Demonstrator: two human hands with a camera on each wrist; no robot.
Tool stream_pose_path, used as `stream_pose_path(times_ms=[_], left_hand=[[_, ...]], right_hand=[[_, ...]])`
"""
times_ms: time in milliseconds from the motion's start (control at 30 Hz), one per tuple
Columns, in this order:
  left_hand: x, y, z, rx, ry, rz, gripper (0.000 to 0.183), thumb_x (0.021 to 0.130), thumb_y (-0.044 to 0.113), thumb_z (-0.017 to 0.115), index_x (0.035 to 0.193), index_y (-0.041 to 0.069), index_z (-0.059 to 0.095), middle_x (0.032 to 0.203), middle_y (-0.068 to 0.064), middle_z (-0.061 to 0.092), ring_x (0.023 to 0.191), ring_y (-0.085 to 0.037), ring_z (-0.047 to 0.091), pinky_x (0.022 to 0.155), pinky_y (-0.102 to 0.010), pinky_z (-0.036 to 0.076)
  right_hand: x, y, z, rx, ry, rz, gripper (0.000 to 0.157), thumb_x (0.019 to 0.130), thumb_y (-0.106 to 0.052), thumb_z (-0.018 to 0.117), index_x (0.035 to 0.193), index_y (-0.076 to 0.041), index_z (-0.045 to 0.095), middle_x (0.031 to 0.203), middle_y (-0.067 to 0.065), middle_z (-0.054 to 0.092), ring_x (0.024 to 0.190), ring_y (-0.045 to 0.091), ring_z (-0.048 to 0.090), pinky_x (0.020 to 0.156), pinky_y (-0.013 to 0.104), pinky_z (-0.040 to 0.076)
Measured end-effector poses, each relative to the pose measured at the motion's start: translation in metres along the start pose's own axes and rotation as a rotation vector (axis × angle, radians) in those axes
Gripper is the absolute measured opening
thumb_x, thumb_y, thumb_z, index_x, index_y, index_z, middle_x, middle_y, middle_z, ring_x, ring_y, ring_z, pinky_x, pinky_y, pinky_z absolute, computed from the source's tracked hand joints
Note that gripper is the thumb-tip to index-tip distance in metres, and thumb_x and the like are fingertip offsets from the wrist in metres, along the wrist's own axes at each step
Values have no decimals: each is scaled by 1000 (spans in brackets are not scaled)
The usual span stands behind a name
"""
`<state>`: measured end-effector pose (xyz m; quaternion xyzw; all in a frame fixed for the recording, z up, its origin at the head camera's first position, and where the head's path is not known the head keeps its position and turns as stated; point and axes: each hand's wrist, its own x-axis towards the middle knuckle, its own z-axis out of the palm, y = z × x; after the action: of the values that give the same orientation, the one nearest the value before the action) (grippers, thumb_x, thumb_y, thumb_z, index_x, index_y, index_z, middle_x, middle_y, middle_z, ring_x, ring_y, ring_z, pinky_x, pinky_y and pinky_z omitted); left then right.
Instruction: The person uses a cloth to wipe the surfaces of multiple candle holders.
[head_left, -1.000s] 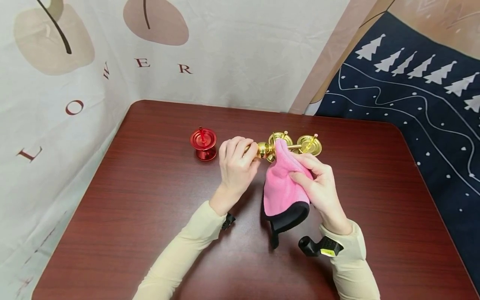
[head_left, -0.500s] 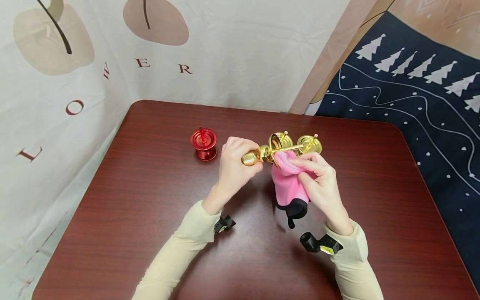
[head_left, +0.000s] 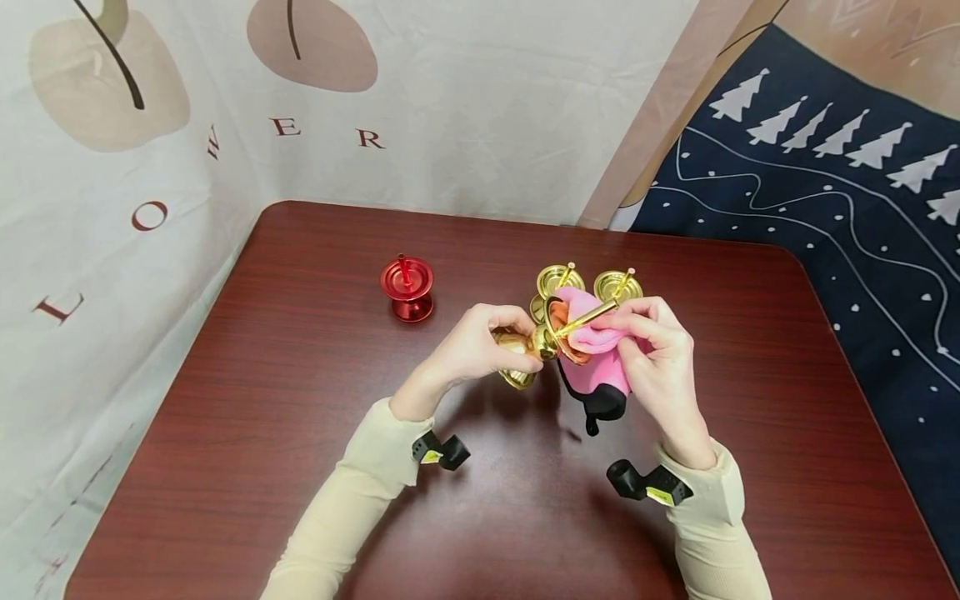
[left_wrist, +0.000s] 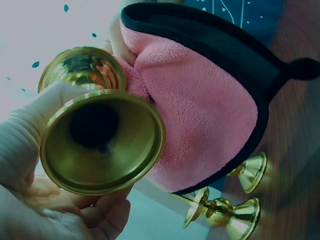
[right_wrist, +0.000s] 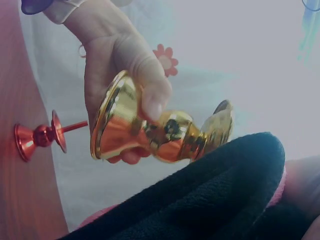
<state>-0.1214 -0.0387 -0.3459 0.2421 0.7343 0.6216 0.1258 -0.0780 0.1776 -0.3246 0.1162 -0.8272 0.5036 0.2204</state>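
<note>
My left hand grips a gold candlestick round its base and stem, tilted on its side above the table. The base's hollow underside faces the camera in the left wrist view. My right hand pinches a pink cloth with a black edge and a small loop. A fold of this cloth lies against the candlestick's dish, by the spike, and the rest hangs below. Fingers behind the cloth are partly hidden. In the right wrist view, the cloth's dark side covers part of the dish.
Two more gold candlesticks stand upright just behind my hands, partly covered by the cloth in the head view. A red candlestick stands to the left on the brown table. Printed curtains hang behind the table.
The left hand has turned the candlestick and brought it nearer, so its base now tips toward the front. The right hand has shifted the cloth from over the dish to its inner side.
</note>
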Motion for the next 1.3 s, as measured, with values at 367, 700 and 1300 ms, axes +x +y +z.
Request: stream_pose_path(times_ms=[367,700,1300], left_hand=[[1,3,4,-94,-56,-51,25,64,-4,78,85,-4,65,76,-1,64,70,-8,55,66,-21,46],[2,4,4,-67,119,-13,26,63,-5,79,84,-3,64,75,-2,61,71,-10,54,64,-21,47],[8,-3,5,-70,377,-82,25,70,2,78,90,-3,65,87,-13,67,75,-14,56,66,-22,46]], right_hand=[[4,5,1,22,52,-47,21,75,22,55,84,10,70,91,11,56,86,8,49,64,12,42],[2,-1,-5,15,-16,-38,30,74,22,52,91,6,71,89,6,57,84,8,50,58,14,37],[-10,-4,4,525,-3,238,37,78,19,55,94,-8,74,93,0,65,91,18,56,75,22,46]])
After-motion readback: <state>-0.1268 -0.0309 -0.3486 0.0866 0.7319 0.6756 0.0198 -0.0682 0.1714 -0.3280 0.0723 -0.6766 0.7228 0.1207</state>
